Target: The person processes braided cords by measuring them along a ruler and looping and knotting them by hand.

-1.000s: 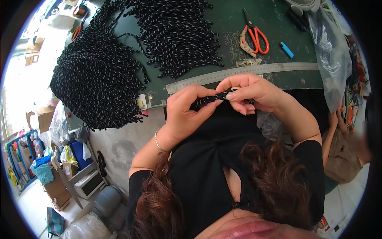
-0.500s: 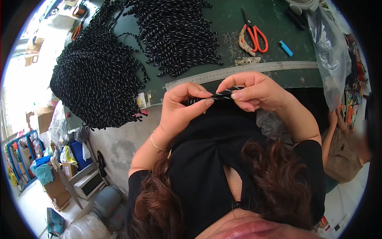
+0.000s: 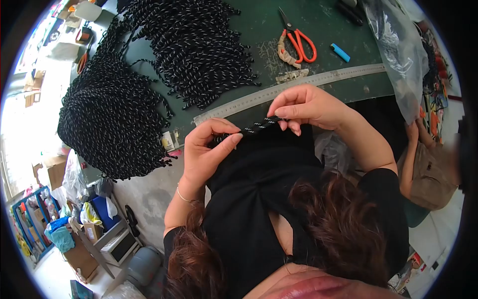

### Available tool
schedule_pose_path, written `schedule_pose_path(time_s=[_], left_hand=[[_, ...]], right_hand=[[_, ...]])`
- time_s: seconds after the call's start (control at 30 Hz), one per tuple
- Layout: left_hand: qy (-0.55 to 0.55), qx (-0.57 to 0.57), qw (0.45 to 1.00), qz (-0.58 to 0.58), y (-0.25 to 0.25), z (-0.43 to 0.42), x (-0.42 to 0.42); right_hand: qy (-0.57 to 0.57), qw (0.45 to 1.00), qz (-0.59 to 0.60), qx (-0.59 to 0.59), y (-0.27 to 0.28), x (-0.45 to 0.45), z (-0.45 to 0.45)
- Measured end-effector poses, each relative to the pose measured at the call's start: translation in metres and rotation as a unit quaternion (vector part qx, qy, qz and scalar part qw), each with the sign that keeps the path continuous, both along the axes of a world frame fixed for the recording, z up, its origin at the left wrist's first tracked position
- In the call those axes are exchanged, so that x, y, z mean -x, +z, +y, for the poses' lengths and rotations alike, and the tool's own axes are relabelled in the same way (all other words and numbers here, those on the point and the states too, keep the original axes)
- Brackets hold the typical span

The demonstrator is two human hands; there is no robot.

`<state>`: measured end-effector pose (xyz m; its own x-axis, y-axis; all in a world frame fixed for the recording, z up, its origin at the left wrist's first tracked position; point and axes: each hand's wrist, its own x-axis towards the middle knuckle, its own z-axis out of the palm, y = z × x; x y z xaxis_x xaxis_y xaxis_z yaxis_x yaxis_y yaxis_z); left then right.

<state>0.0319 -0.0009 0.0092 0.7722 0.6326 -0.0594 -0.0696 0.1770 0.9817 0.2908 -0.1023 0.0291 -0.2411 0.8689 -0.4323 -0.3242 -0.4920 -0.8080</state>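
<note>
Black flecked cord (image 3: 255,127) is held near the view's centre, towards one o'clock, pinched between finger and thumb by both the left hand (image 3: 201,148) and the right hand (image 3: 313,110). The grips are set further apart than half a second ago, so a longer stretch is seemingly exposed for handling. At one o'clock, a ruler (image 3: 343,74) is laid on the worktop (image 3: 255,24).

Held cord (image 3: 256,126) before ruler (image 3: 328,76); scissors (image 3: 290,26) behind, cord piles (image 3: 107,127) left.
</note>
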Motion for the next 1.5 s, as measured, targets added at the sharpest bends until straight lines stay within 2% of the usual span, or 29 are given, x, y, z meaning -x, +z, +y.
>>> schedule_pose_path(time_s=[0.1, 0.17, 0.27, 0.3, 0.4, 0.5, 0.53, 0.63, 0.67, 0.77, 0.9, 1.1, 1.2, 1.3, 1.33, 1.43, 1.47, 1.5], left_hand=[[0.002, -0.116, 0.993, -0.011, -0.013, 0.007, 0.006], [0.014, -0.113, 0.994, 0.000, -0.008, 0.005, 0.002], [0.035, -0.108, 0.993, 0.017, 0.000, -0.004, -0.008], [0.041, -0.112, 0.993, 0.022, 0.001, -0.008, -0.012], [0.048, -0.116, 0.992, 0.031, 0.003, -0.016, -0.022], [0.041, -0.331, 0.941, 0.061, 0.006, -0.014, -0.029], [0.042, -0.331, 0.941, 0.062, 0.007, -0.015, -0.030], [0.104, -0.077, 0.991, -0.019, 0.009, -0.019, -0.029], [0.104, -0.077, 0.991, -0.018, 0.009, -0.019, -0.026], [0.040, 0.082, 0.995, -0.028, 0.003, -0.016, -0.017], [0.077, 0.048, 0.994, -0.057, 0.000, -0.018, -0.022], [0.056, 0.059, 0.995, -0.054, -0.002, -0.016, -0.022], [0.049, 0.062, 0.995, -0.068, -0.004, -0.018, -0.023], [0.060, -0.076, 0.995, -0.011, -0.006, -0.019, -0.023], [0.059, -0.077, 0.995, -0.011, -0.005, -0.018, -0.023], [0.045, -0.187, 0.981, -0.017, 0.000, -0.015, -0.024], [0.045, -0.188, 0.981, -0.017, 0.001, -0.015, -0.024], [0.041, -0.121, 0.992, -0.016, 0.003, -0.015, -0.024]], right_hand=[[-0.007, 0.998, -0.041, -0.038, 0.002, -0.010, -0.003], [-0.002, 0.997, -0.056, -0.057, -0.002, -0.011, -0.004], [-0.009, 0.959, -0.211, -0.191, -0.011, -0.006, -0.004], [-0.005, 0.959, -0.209, -0.191, -0.011, -0.001, -0.002], [-0.021, 0.869, -0.341, -0.356, -0.007, 0.026, 0.005], [-0.009, 0.866, -0.348, -0.360, -0.009, 0.036, 0.008], [-0.004, 0.864, -0.351, -0.362, -0.009, 0.038, 0.009], [-0.036, 0.849, -0.358, -0.386, -0.009, 0.039, 0.008], [-0.053, 0.841, -0.362, -0.398, -0.010, 0.039, 0.008], [-0.049, 0.826, -0.372, -0.420, -0.008, 0.038, 0.009], [-0.044, 0.828, -0.372, -0.417, -0.002, 0.039, 0.007], [-0.041, 0.827, -0.383, -0.409, -0.002, 0.039, 0.003], [-0.063, 0.849, -0.361, -0.382, -0.005, 0.041, 0.002], [-0.101, 0.827, -0.389, -0.393, -0.009, 0.048, -0.001], [-0.120, 0.816, -0.403, -0.398, -0.010, 0.049, -0.001], [-0.101, 0.826, -0.374, -0.409, -0.013, 0.043, -0.001], [-0.091, 0.831, -0.360, -0.414, -0.013, 0.041, -0.001], [-0.091, 0.830, -0.361, -0.415, -0.011, 0.041, -0.001]])
